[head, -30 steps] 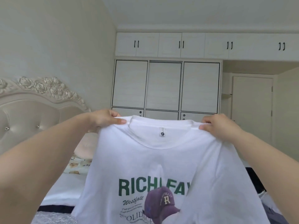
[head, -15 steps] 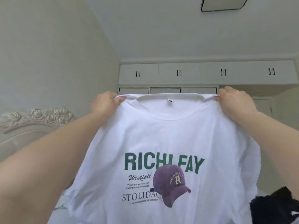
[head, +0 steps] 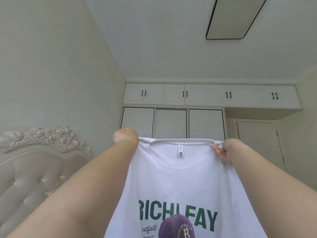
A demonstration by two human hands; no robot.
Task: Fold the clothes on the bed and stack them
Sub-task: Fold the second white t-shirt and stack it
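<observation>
Here, the white T-shirt [head: 181, 182] hangs in the air in front of the wardrobe [head: 171, 122], printed front toward the camera. The left hand [head: 126, 137] pinches the shoulder seam at the left of the collar; the right hand [head: 224, 152] pinches the right seam, fingers curled into the fabric. A tufted headboard [head: 34, 169], probably the bed's, stands at left.

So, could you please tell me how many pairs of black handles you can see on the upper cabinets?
4 pairs along the upper cabinets: far left, centre-left, centre-right and far right. None looks hidden.
</observation>
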